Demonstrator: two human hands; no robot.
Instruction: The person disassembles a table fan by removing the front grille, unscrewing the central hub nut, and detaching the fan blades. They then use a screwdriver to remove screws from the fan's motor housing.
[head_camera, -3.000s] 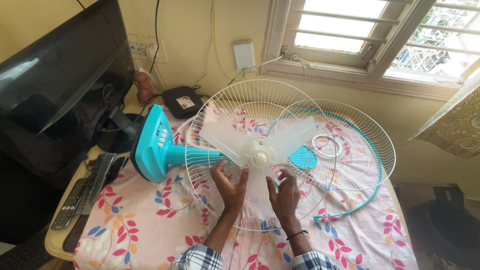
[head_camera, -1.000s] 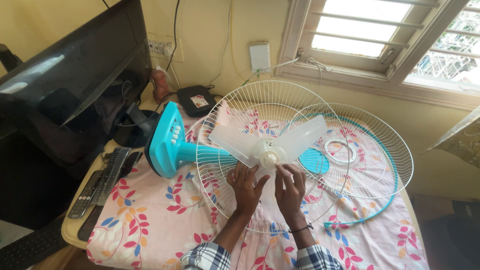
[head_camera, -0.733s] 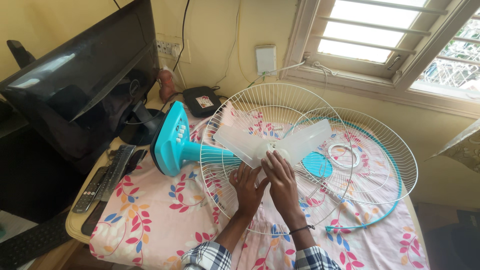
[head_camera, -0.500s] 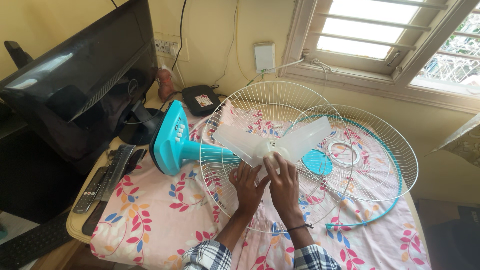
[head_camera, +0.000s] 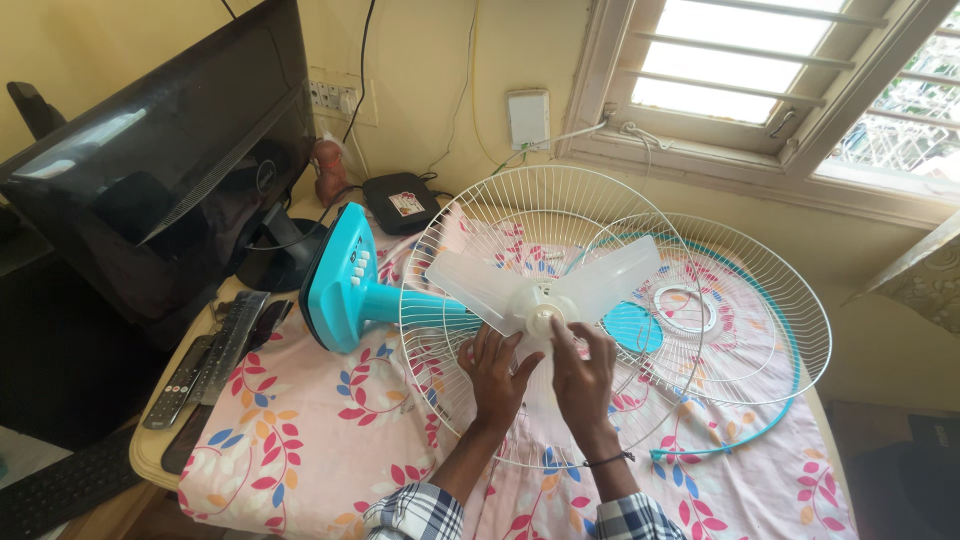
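Note:
A table fan lies on its back on a floral cloth (head_camera: 300, 440). Its teal base (head_camera: 338, 280) points left, and the white wire rear grille (head_camera: 520, 195) stands up around a translucent three-lobed blade (head_camera: 470, 285). My left hand (head_camera: 490, 378) lies on the lower lobe just below the round hub (head_camera: 541, 319) and holds it still. Beside it, my right hand (head_camera: 583, 375) has its fingers spread, the fingertips touching the hub's lower right edge. The loose front grille (head_camera: 745, 330), with a teal rim band (head_camera: 745, 432), lies to the right, partly under the rear grille.
A tilted black monitor (head_camera: 150, 160) fills the left side. Remotes (head_camera: 185, 375) lie at the table's left edge, with a dark keyboard (head_camera: 60, 485) below it. A small black box (head_camera: 398, 200) and cables sit by the wall. A barred window (head_camera: 760, 70) is behind.
My right hand, which covered the hub half a second ago, has drawn back slightly, so the hub shows again. The left hand has stayed on the lower blade since a second ago.

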